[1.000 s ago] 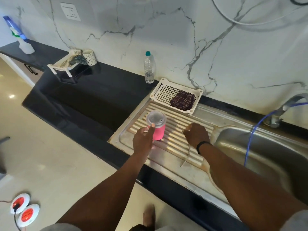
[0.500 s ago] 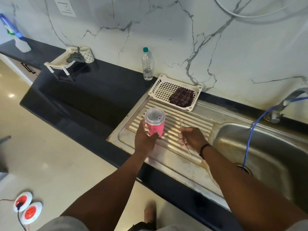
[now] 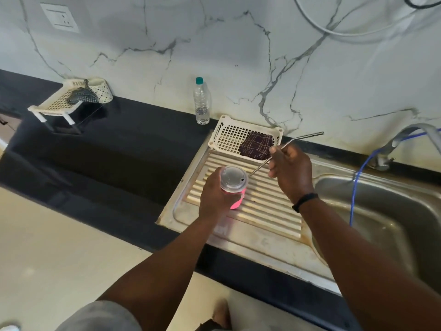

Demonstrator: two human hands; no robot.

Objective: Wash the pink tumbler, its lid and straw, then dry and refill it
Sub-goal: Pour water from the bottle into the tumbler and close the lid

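Holding pink tumbler (image 3: 237, 203) left hand (image 3: 216, 199) | straw (image 3: 281, 149) right hand (image 3: 291, 167)

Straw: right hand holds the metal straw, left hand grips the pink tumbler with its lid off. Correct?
Not quite. The head view shows the lid on the pink tumbler. The rest stands: the right hand holds the metal straw, and the left hand grips the tumbler.
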